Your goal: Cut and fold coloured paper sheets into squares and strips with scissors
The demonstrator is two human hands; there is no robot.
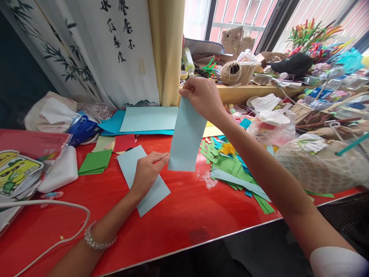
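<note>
A pale blue strip of paper (187,134) hangs upright over the table between my two hands. My right hand (203,96) pinches its top edge. At its lower left corner, my left hand (148,171) has thumb and forefinger closed on the paper. Under my left hand, another pale blue paper rectangle (155,194) lies slantwise on the table, partly covered by the hand. Behind the held strip, a larger pale blue sheet (150,118) rests on bright blue sheets (111,125).
On the red table (173,231) lie green paper squares (95,161) and a heap of green and blue paper scraps (233,165). A white cable (72,236) crosses the left side. Plastic-wrapped items (323,161) crowd the right, and a cluttered ledge (259,90) runs behind.
</note>
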